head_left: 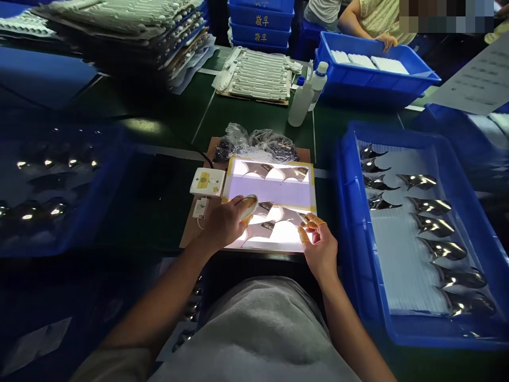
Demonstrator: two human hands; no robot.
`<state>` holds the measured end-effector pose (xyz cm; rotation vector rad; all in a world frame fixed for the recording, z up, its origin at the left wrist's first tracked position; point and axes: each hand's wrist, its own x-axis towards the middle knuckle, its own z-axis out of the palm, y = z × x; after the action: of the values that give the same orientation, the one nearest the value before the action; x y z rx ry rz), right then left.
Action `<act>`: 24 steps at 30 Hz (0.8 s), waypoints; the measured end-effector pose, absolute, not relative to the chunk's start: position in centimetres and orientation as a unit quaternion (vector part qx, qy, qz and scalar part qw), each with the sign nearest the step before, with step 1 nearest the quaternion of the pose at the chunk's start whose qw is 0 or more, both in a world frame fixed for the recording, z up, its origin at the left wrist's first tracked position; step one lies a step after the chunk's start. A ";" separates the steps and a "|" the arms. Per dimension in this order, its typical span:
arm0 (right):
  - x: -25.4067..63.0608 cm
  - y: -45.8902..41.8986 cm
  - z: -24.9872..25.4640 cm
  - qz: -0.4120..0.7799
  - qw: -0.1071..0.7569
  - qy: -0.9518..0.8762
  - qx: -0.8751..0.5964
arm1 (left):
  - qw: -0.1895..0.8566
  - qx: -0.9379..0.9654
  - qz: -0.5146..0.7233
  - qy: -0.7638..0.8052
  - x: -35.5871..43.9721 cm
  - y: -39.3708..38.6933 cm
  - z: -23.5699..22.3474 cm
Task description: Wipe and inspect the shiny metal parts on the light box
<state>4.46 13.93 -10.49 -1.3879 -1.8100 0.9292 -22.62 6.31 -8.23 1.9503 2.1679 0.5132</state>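
Mirror-finish metal pieces [270, 225] lie on a lit light box [267, 192] directly in front of you, in a far row and a near row. Far left, a blue tray [89, 223] holds a blurred spread of similar shiny pieces. Just left of the light box sit a white switch box [207, 182] and a small white plug [201, 208], on a brown card sheet [194, 233]. Your left hand [225, 223] has its grip closed around a pale oval pad [249, 207], right beside a near-row piece. Your right hand [318, 249] has a half-open grip, its orange finger cots [307, 232] at the tip of a near-row piece; whether it pinches can't be told. Behind the light box lie crumpled plastic bags [254, 146]. To its right, a blue crate [350, 212] holds two columns of pieces on white foam [405, 265]. Farther back on the green worktop [207, 106] stand plastic bottles [300, 103], and a co-worker's hand [385, 41] rests on the rim of a far blue crate [377, 79] of white pads.
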 end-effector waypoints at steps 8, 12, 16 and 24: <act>3.2 15.2 -10.3 0.337 0.312 -0.710 -0.534 | 0.070 0.656 0.179 0.730 -23.5 5.9 -8.1; 2.3 15.6 -9.9 0.330 0.307 -0.714 -0.535 | 0.052 0.648 0.171 0.741 -23.9 5.7 -8.2; 1.7 15.8 -9.7 0.333 0.304 -0.712 -0.538 | 0.051 0.642 0.170 0.746 -24.2 5.5 -8.2; 3.7 15.9 -8.8 0.365 0.309 -0.696 -0.536 | 0.049 0.612 0.182 0.768 -24.8 4.8 -8.3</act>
<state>3.66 15.91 -8.78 -1.4156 -1.8382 0.9638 -24.78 4.81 -8.28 1.8642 2.3407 0.5531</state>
